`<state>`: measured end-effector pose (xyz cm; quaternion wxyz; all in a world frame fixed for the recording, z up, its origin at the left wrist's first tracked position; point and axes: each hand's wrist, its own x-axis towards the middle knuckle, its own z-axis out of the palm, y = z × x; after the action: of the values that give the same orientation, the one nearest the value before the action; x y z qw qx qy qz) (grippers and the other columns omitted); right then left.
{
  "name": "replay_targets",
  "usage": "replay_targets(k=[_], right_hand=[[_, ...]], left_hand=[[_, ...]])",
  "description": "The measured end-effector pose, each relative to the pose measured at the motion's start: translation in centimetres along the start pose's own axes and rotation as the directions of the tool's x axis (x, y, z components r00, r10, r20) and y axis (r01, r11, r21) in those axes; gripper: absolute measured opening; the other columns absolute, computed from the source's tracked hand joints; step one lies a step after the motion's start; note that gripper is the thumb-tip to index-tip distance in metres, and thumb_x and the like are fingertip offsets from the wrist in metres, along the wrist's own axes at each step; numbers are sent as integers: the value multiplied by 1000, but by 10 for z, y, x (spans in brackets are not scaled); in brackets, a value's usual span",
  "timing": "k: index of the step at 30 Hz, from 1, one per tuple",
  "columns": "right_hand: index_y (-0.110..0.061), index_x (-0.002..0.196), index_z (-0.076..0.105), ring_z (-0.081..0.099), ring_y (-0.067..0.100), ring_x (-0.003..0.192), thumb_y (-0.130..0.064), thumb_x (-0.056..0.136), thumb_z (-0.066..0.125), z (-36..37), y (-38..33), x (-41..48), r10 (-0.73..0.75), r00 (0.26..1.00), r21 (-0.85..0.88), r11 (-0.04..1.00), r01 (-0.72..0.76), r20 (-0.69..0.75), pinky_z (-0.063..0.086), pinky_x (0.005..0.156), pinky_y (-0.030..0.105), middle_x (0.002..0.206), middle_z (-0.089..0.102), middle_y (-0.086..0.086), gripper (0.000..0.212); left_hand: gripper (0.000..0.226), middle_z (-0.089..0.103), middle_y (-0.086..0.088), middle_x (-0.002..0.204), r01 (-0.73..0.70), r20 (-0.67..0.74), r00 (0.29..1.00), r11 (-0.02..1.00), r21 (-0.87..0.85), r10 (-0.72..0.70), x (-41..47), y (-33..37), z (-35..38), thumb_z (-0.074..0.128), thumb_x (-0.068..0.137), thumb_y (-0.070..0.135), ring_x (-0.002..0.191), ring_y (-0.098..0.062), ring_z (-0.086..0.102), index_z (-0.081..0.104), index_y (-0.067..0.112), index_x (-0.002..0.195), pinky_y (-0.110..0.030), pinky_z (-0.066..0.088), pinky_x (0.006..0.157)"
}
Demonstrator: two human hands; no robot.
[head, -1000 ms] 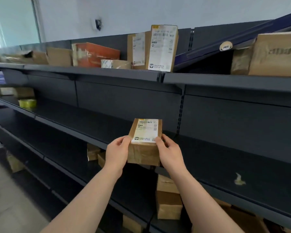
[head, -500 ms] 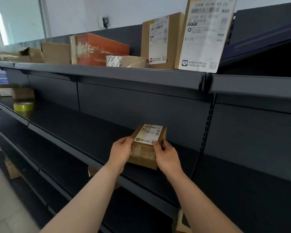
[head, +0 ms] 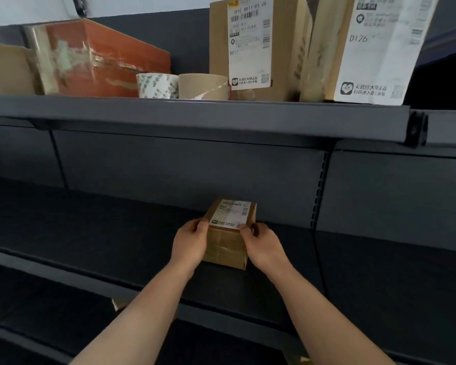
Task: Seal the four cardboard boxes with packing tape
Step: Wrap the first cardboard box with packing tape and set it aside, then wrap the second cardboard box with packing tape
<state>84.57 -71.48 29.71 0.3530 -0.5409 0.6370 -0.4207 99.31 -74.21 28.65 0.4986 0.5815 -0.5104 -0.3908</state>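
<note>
Dark metal shelving (head: 221, 119) fills view. Small labelled box (head: 228, 245) on middle shelf (head: 111, 233), near back panel. My left hand (head: 190, 242) and right hand (head: 265, 246) curl round its sides, gripping. Glossy tape on front face; I judge this box sealed. Remaining boxes: cannot tell.

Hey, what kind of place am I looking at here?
Probably a parcel storeroom or pickup point: long dark metal shelving, shipping-labelled cardboard boxes on the upper shelf, tape rolls beside them, and a small labelled box held at the lower shelf.
</note>
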Motion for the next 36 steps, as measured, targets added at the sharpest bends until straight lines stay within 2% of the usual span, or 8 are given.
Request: replay_targets(k=[7, 10, 16, 21, 24, 27, 33, 36], right_hand=[[-16, 137, 47, 57, 17, 111, -49, 99, 42, 5, -6, -10, 54, 996, -13, 998, -55, -76, 46, 83, 26, 132, 57, 2, 51], [-17, 136, 48, 54, 12, 102, -48, 99, 41, 2, -10, -19, 40, 993, -10, 999, -41, -110, 41, 74, 20, 132, 57, 1, 48], [-13, 149, 34, 45, 19, 131, -48, 99, 42, -23, -16, -47, 11, 972, 1, 1000, -11, -234, 32, 90, 22, 146, 47, 4, 61], [-17, 146, 39, 49, 8, 120, -49, 98, 43, -62, -12, -88, -44, 927, 20, 998, 56, -372, 35, 90, 21, 137, 53, -4, 58], [-18, 143, 44, 54, 8, 117, -47, 97, 46, -91, 1, -121, -36, 876, 17, 999, 51, -482, 40, 90, 19, 130, 58, -7, 54], [-22, 141, 46, 55, 4, 112, -44, 97, 49, -122, 20, -160, -1, 813, 7, 1000, 6, -583, 38, 81, 14, 123, 59, -11, 49], [-25, 144, 42, 50, 4, 120, -43, 96, 52, -191, 71, -251, 132, 626, 44, 987, -154, -769, 42, 97, 24, 137, 52, -11, 52], [-25, 144, 42, 50, 5, 118, -41, 96, 52, -224, 97, -301, 199, 516, 93, 970, -225, -833, 40, 84, 14, 136, 52, -10, 51]], left_hand=[[42, 61, -5, 120, 1, 75, 997, 1000, 22, -3, 10, -6, -4, 38, 100, 45, 106, -21, 58, 54, 20, 130, -41, 48, 96], [44, 58, -5, 126, -20, 74, 997, 1000, 11, 19, 10, -3, -7, 40, 99, 43, 111, -22, 56, 52, 18, 133, -40, 46, 98], [37, 48, -1, 138, -412, -84, 896, 888, 204, 435, -19, 16, -9, 50, 96, 29, 130, -23, 40, 53, 22, 132, -44, 35, 108], [29, 57, 12, 117, -609, 124, 788, 793, 17, 603, -63, 43, 26, 52, 95, 24, 112, -5, 50, 57, 25, 124, -22, 40, 96], [24, 60, 16, 104, -527, 306, 771, 830, -184, 558, -94, 55, 59, 53, 96, 23, 98, 4, 56, 61, 24, 119, -6, 42, 81], [20, 65, 12, 104, -352, 496, 731, 882, -315, 469, -131, 61, 96, 53, 96, 25, 97, -1, 61, 63, 27, 113, -18, 48, 84], [17, 67, 10, 103, -131, 775, 528, 935, -331, 348, -229, 68, 178, 51, 97, 24, 93, -4, 64, 64, 31, 106, -25, 51, 84], [18, 66, 8, 100, -43, 876, 392, 957, -289, 282, -283, 73, 218, 48, 99, 25, 92, -7, 63, 63, 30, 108, -24, 51, 79]])
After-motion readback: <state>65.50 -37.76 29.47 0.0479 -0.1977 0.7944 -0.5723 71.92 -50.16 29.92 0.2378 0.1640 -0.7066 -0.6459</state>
